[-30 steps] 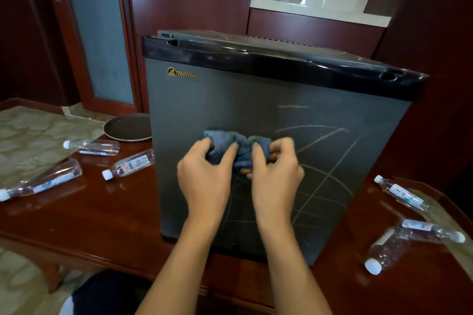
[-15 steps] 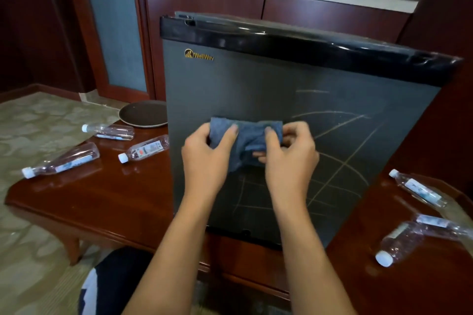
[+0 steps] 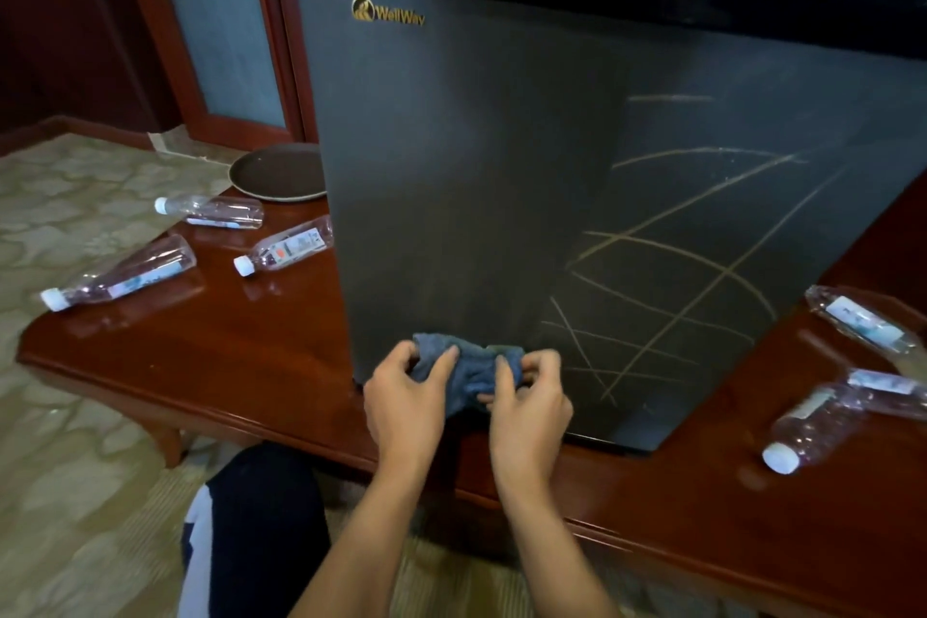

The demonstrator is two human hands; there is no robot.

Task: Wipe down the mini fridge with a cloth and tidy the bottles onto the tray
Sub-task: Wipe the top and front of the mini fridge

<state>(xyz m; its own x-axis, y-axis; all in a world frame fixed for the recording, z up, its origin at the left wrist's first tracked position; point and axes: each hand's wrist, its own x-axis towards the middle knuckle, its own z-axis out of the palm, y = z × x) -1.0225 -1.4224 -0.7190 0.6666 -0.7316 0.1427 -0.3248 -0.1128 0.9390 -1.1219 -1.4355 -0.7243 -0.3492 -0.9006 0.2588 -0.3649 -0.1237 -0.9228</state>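
**Two hands bunch one cloth low on the fridge door**

Nearest the camera, the left hand [image 3: 404,404] and right hand [image 3: 529,409] meet at the bottom of the mini fridge [image 3: 476,176], each with fingers curled and pinched onto the one grey-blue cloth [image 3: 469,366]. The cloth is crumpled between them and pressed against the lower left part of the door, just above the wooden table [image 3: 210,356].

To the right of the hands, the door carries a tangle of pale chalk-like lines [image 3: 672,276], crossing one another across the lower right half.

Six plastic bottles lie on their sides on the table. Three lie to the left of the fridge: the outermost bottle [image 3: 120,279] at the table's edge, a labelled bottle [image 3: 286,248] close to the fridge, and a far-left bottle [image 3: 210,211] behind them. Three lie to the right: a near bottle [image 3: 812,427] with its white cap toward the camera, a second bottle [image 3: 888,386] touching it, and a third bottle [image 3: 863,324] further back.

Furthest off, one round dark tray [image 3: 271,171] sits at the table's back left, partly hidden behind the fridge, with no bottle on it
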